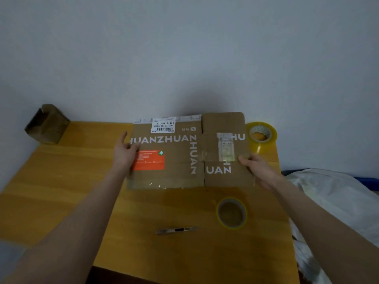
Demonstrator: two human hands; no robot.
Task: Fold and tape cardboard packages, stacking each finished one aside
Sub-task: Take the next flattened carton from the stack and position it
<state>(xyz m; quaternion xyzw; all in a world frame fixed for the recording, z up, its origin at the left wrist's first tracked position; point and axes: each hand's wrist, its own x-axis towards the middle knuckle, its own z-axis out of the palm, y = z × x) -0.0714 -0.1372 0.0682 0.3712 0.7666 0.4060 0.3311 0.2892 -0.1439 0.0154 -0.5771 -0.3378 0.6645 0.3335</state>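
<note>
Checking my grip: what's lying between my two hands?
The flattened cardboard box lies between your left hand and right hand, as the head view shows.

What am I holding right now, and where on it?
The flattened cardboard box: your right hand pinches its right edge, thumb on top; your left hand is at its left edge, grip unclear.

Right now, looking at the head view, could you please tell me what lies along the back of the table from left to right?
small brown box by the wall → flattened cardboard package → yellowish tape roll at the table's right edge.
</note>
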